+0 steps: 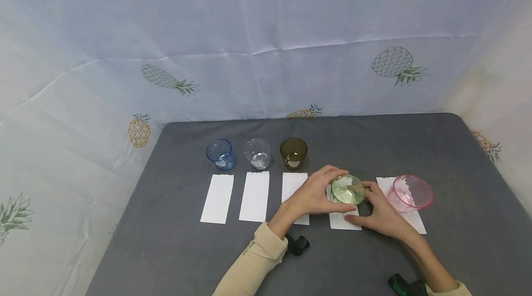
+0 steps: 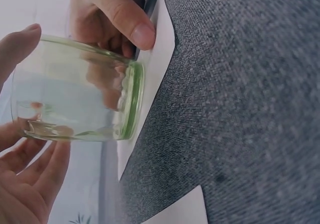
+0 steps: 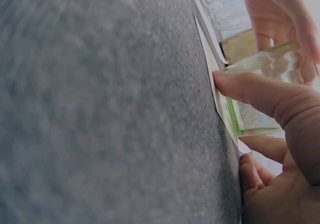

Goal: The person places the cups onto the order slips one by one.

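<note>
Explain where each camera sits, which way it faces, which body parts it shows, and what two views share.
Head: on the head, facing forward and down at the table and green glass; left hand, right hand and sleeves show.
Left wrist: on that wrist, facing the green glass in the left hand; the right hand shows beyond.
Right wrist: on that wrist, facing the green glass; right hand close, left hand beyond.
Shared: both wrist views show the green glass and both hands.

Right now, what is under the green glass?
A white paper strip; its near end shows. The rest is mostly covered by the green glass and the left hand.
</note>
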A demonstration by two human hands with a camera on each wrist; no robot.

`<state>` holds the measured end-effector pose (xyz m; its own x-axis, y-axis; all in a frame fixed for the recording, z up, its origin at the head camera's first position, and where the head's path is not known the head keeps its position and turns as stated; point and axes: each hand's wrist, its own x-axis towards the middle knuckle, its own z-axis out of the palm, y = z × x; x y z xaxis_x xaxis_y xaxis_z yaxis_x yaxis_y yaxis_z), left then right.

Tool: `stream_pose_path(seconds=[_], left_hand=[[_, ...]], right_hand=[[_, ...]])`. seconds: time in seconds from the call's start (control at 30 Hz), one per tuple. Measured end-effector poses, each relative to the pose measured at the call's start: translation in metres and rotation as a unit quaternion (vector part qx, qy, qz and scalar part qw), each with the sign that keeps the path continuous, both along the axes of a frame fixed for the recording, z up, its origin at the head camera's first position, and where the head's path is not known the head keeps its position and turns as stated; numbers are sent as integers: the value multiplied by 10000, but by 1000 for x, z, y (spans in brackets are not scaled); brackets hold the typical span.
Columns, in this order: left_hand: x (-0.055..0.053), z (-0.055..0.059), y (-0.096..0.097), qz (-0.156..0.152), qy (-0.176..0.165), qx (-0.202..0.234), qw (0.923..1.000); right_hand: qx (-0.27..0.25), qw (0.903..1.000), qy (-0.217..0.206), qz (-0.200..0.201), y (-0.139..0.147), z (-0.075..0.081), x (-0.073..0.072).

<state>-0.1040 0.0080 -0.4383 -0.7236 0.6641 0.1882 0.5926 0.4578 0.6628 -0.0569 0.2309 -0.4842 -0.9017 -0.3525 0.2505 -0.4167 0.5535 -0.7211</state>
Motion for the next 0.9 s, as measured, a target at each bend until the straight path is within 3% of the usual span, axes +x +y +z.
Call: stream_pose_path(seconds=[0.53,0.9], left_hand=[[-1,3,-4,-60,16,-11,10000],[-8,14,-20,4,32,462,9989]], right_hand=[[-55,9985,173,-516,-8,3,8],[-498,9963,260,-645,-13,17,10]])
